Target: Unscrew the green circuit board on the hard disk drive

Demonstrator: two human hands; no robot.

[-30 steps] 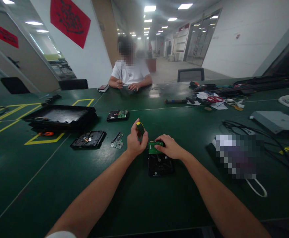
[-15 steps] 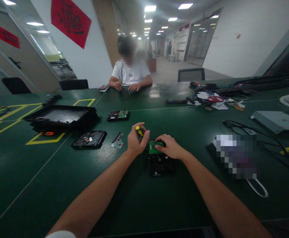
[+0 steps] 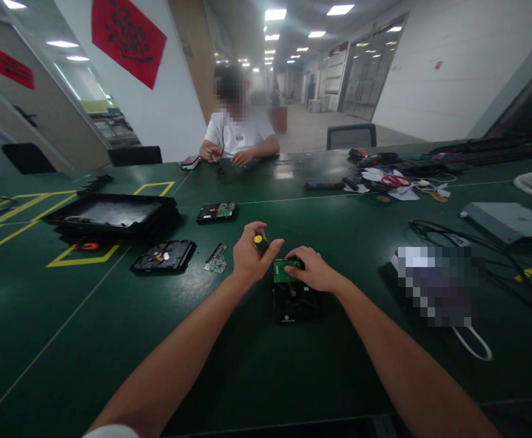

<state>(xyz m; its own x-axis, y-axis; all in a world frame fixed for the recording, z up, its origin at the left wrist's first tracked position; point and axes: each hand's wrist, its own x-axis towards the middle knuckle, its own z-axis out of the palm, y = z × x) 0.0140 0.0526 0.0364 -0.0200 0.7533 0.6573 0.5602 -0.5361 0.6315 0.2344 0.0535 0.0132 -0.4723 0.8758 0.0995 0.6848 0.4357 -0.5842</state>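
Note:
In front of me a black hard drive (image 3: 295, 303) lies on the green table, a green circuit board (image 3: 285, 272) on its far half. My right hand (image 3: 314, 269) rests on the drive, its fingers curled round the far edge and over the board. Closed round a yellow-and-black screwdriver (image 3: 261, 243), my left hand (image 3: 251, 255) is just left of the drive. The screwdriver's shaft is hidden. To the left lie a loose circuit board (image 3: 217, 258) and another opened hard drive (image 3: 164, 256).
A black tray (image 3: 110, 213) stands at the left, with a hard drive (image 3: 217, 212) beyond the loose board. Across the table sits a person (image 3: 239, 137) in a white shirt. On the right are cables, a grey metal box (image 3: 512, 220) and red-handled scissors (image 3: 396, 181).
My left hand has shifted and turned slightly, tilting the screwdriver handle to the right. My right hand and the drive have stayed put. The person opposite has moved their hands.

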